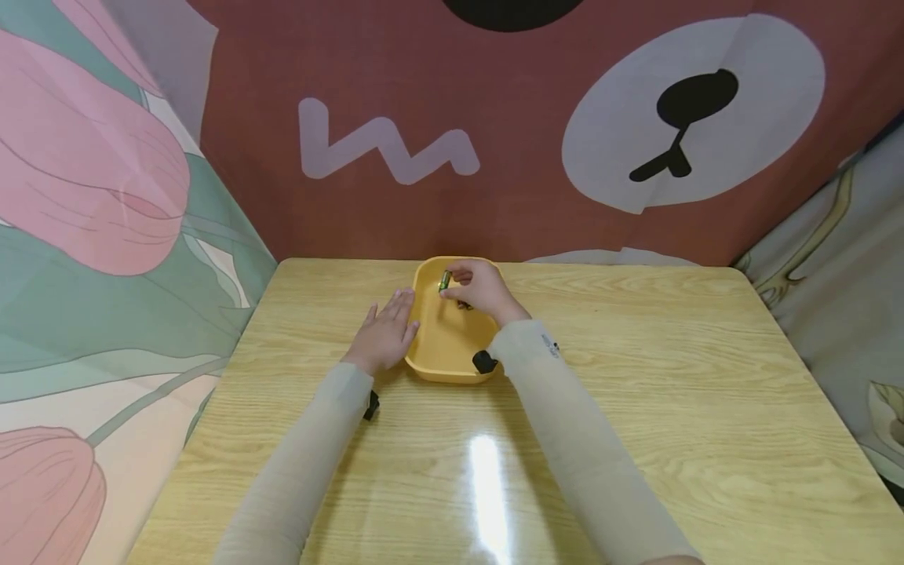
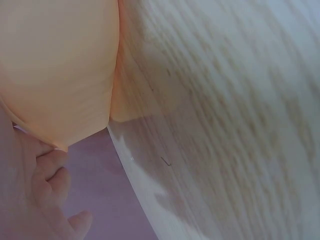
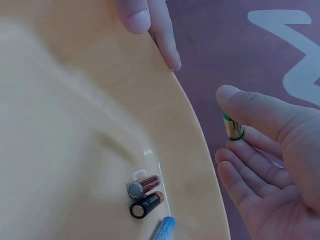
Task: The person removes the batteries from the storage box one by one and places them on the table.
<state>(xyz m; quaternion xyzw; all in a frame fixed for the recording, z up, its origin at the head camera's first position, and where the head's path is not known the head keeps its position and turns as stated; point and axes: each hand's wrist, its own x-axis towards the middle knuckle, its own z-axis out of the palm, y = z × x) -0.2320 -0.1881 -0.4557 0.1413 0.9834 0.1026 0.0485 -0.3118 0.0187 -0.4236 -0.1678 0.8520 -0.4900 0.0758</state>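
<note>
Between thumb and fingertips, my right hand (image 1: 486, 292) pinches a small green-and-gold battery (image 3: 233, 128), held up over the far part of a yellow plastic tray (image 1: 445, 349). Inside the tray, the right wrist view shows a red-brown battery (image 3: 144, 186), a black one with a copper end (image 3: 146, 205) and a blue one (image 3: 164, 228), lying close together near the wall. My left hand (image 1: 384, 333) lies along the tray's left side, fingers extended and touching its rim. In the left wrist view, part of that hand (image 2: 45, 192) shows beside the tray's outer wall (image 2: 60, 65).
The tray stands near the back edge of a wood-grain table (image 1: 671, 377). Behind it hangs a red-brown cloth (image 1: 523, 204) with a cartoon face; a floral cloth (image 1: 134, 314) hangs on the left. Small black devices (image 1: 484, 362) sit at both wrists.
</note>
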